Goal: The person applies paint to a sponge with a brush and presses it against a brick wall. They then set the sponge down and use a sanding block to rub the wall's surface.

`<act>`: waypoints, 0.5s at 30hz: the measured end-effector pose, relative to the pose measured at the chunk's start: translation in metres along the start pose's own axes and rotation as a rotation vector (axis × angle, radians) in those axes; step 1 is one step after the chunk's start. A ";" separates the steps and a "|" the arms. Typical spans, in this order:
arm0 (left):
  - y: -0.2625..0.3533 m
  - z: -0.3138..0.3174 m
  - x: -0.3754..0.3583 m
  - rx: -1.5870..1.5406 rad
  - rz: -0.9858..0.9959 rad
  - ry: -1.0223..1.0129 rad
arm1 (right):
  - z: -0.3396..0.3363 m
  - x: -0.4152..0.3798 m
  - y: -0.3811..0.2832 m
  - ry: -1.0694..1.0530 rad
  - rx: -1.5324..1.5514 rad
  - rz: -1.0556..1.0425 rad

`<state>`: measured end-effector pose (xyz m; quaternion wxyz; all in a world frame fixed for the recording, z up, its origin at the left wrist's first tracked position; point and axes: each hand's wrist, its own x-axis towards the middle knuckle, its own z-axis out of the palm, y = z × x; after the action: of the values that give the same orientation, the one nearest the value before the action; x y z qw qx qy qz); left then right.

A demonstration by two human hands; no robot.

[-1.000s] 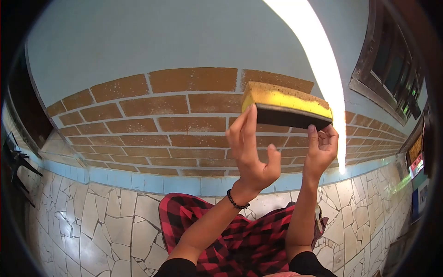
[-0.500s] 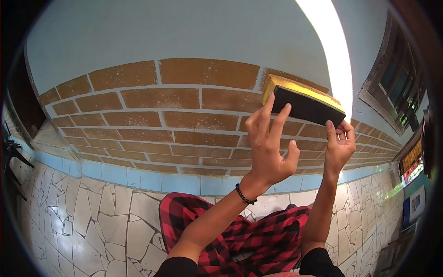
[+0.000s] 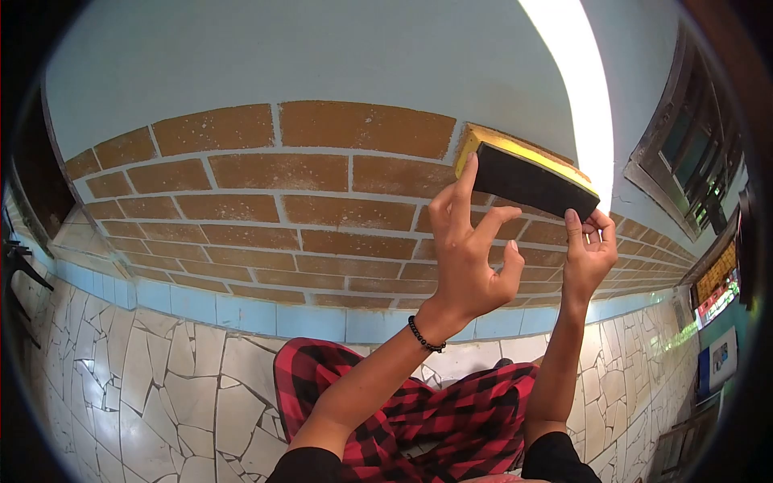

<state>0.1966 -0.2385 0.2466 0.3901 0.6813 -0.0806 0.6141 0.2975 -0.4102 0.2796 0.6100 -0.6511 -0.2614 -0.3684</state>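
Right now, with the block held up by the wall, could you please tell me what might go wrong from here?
The block might slip: the left hand seems to steady it with just one fingertip, and the right hand pinches only a lower corner. If dropped, it could land on the checked cloth below. Tilting could also scrape it along the wall.

A rectangular sponge block (image 3: 535, 180) is held up aslant, its right end lowered, before the brick-patterned wall (image 3: 278, 172); whether the wall is touched cannot be told. Its yellow foam (image 3: 467, 144) is backed by a flat black face (image 3: 523, 177), turned outward.
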 end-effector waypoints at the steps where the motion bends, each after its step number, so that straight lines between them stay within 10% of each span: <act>1: -0.001 0.000 0.001 0.004 0.004 0.000 | 0.000 0.000 0.001 -0.003 -0.002 0.002; 15: -0.006 0.001 0.003 0.014 -0.004 -0.004 | 0.004 0.003 0.007 -0.006 0.034 -0.021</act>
<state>0.2014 -0.2341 0.2467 0.3862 0.6856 -0.0756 0.6125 0.3057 -0.4078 0.2783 0.6160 -0.6390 -0.2764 -0.3684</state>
